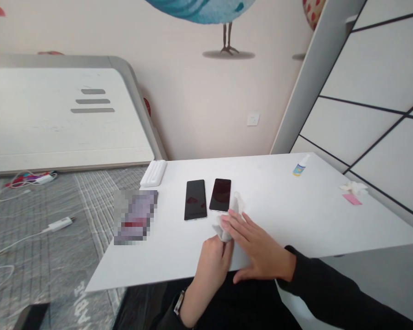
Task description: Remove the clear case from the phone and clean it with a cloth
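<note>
Head view: white table (296, 215), two dark phones lying flat, screens up and side by side. Landmark is the right phone (220, 195). The left phone (195, 199) is just beside it on its left, not touching. A white cloth (236, 202) is bunched at the right phone's near right corner, touching or overlapping its edge; I can't tell which. The left hand (211, 261) is just below the right phone, fingers curled together and pinched on the cloth's lower end, with a watch (179, 302) on the wrist. The right hand (258, 250) is below and to the right of the right phone. Its palm is down, its fingers are straight and slightly apart, and its fingertips (227, 215) rest on the cloth without gripping; the sleeve is dark. A white ridged block (153, 173) sits at the table edge, well left of the right phone and slightly further away. A pixelated flat item (135, 215) lies left of it, past the left phone. A small spray bottle (301, 166) lies on its side well to the right and further away. A pink slip (351, 199) with a crumpled tissue (354, 187) lies far right, near the table edge. A white charger (60, 223) with a cable lies on the floor far left.
</note>
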Action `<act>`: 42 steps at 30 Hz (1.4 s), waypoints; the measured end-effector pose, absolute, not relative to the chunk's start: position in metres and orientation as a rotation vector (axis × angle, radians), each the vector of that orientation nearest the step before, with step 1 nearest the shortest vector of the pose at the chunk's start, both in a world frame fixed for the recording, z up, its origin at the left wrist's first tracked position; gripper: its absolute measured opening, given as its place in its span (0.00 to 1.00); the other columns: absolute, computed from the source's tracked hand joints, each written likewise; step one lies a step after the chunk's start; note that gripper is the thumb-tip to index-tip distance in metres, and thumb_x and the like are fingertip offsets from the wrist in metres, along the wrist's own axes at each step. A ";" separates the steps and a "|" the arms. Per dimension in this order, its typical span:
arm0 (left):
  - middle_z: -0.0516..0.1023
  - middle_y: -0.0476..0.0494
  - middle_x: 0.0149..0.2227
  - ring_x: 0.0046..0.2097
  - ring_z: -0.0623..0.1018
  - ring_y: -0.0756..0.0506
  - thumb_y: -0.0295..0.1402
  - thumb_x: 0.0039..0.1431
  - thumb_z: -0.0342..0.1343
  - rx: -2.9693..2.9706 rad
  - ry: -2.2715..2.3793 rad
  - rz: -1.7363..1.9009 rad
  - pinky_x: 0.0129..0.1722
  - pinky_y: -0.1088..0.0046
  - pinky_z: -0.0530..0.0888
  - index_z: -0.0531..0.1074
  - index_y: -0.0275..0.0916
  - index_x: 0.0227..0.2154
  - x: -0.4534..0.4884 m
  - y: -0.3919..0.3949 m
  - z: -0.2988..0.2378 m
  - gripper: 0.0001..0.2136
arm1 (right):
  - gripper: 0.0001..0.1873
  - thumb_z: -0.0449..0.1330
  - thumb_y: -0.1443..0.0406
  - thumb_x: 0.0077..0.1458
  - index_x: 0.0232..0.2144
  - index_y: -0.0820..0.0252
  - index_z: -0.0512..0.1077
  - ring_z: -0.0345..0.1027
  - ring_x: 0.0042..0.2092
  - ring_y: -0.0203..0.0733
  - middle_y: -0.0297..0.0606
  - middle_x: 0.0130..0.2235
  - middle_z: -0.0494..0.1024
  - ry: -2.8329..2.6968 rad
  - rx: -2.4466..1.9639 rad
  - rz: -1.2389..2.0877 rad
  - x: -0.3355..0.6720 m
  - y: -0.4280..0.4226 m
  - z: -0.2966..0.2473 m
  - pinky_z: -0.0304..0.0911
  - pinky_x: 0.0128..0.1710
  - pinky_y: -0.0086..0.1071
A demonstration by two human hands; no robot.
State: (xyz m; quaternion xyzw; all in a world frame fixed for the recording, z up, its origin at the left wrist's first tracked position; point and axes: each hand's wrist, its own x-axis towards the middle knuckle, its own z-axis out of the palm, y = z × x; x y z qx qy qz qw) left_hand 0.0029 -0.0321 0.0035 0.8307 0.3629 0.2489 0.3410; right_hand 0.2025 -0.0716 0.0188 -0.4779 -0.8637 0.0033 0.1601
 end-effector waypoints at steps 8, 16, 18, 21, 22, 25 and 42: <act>0.81 0.41 0.30 0.30 0.80 0.44 0.32 0.69 0.43 2.218 0.934 0.673 0.31 0.72 0.70 0.73 0.39 0.32 0.002 -0.032 -0.001 0.13 | 0.52 0.52 0.36 0.62 0.73 0.64 0.47 0.37 0.75 0.59 0.50 0.72 0.55 -2.496 -1.282 -0.026 0.201 -0.075 0.019 0.41 0.71 0.57; 0.82 0.42 0.30 0.32 0.82 0.42 0.32 0.70 0.43 2.209 0.942 0.655 0.32 0.72 0.70 0.72 0.41 0.31 0.003 -0.032 0.002 0.14 | 0.48 0.50 0.37 0.63 0.72 0.61 0.50 0.46 0.73 0.60 0.53 0.71 0.58 -2.421 -1.204 -0.039 0.215 -0.075 0.019 0.46 0.70 0.57; 0.82 0.40 0.31 0.33 0.82 0.41 0.33 0.70 0.44 2.207 0.961 0.664 0.33 0.71 0.69 0.72 0.40 0.30 0.003 -0.032 0.000 0.15 | 0.40 0.46 0.42 0.68 0.71 0.59 0.50 0.56 0.69 0.54 0.51 0.68 0.64 -2.282 -1.193 -0.056 0.216 -0.072 0.024 0.44 0.71 0.55; 0.82 0.39 0.30 0.32 0.82 0.41 0.34 0.71 0.43 2.211 0.972 0.678 0.32 0.70 0.69 0.72 0.40 0.31 0.003 -0.032 -0.004 0.15 | 0.38 0.41 0.42 0.70 0.69 0.62 0.54 0.60 0.66 0.53 0.52 0.64 0.68 -2.074 -1.285 -0.043 0.206 -0.061 0.030 0.39 0.71 0.56; 0.81 0.40 0.29 0.31 0.81 0.41 0.34 0.71 0.43 2.217 0.964 0.676 0.31 0.71 0.69 0.71 0.40 0.30 0.003 -0.032 -0.004 0.15 | 0.40 0.40 0.40 0.68 0.68 0.62 0.57 0.60 0.66 0.54 0.52 0.64 0.69 -2.104 -1.265 -0.018 0.200 -0.056 0.030 0.38 0.72 0.56; 0.80 0.42 0.26 0.27 0.79 0.44 0.33 0.68 0.45 2.234 0.926 0.664 0.28 0.73 0.68 0.70 0.41 0.27 0.002 -0.032 -0.003 0.14 | 0.43 0.41 0.36 0.65 0.62 0.63 0.66 0.64 0.63 0.54 0.50 0.58 0.75 -2.300 -1.093 0.041 0.186 -0.042 0.026 0.39 0.72 0.55; 0.81 0.39 0.30 0.29 0.81 0.42 0.33 0.68 0.43 2.219 0.942 0.705 0.30 0.71 0.72 0.74 0.39 0.33 0.003 -0.033 -0.002 0.14 | 0.45 0.37 0.34 0.63 0.58 0.62 0.68 0.62 0.64 0.54 0.50 0.58 0.74 -2.314 -1.010 0.207 0.181 -0.033 0.026 0.39 0.72 0.54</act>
